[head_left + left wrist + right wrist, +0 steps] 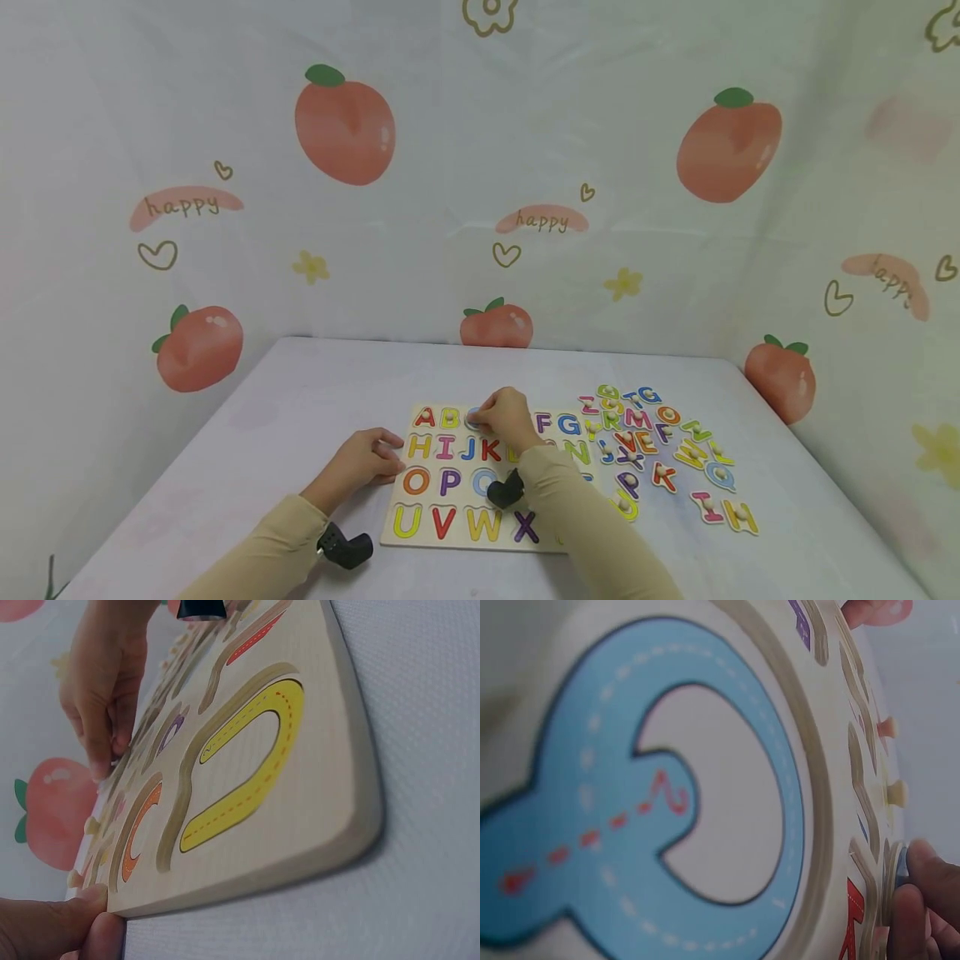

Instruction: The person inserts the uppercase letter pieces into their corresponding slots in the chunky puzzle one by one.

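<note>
A wooden alphabet puzzle board [506, 543] lies on the table, with printed letters in its recesses. My left hand [365, 458] holds the board's left edge; in the left wrist view its fingertips [94, 894] touch that edge. Over the top row, my right hand [510, 417] pinches a blue letter piece [901, 866] at the place after B, and the fingers hide most of it. The A piece [424, 417] and B piece [449, 418], both with knobs, sit in the recesses beside it.
Several loose knobbed letters lie right of the board, among them a red K [663, 477], a pink I [707, 507] and a yellow H [740, 517]. A patterned cloth [420, 275] hangs behind the white table [337, 375].
</note>
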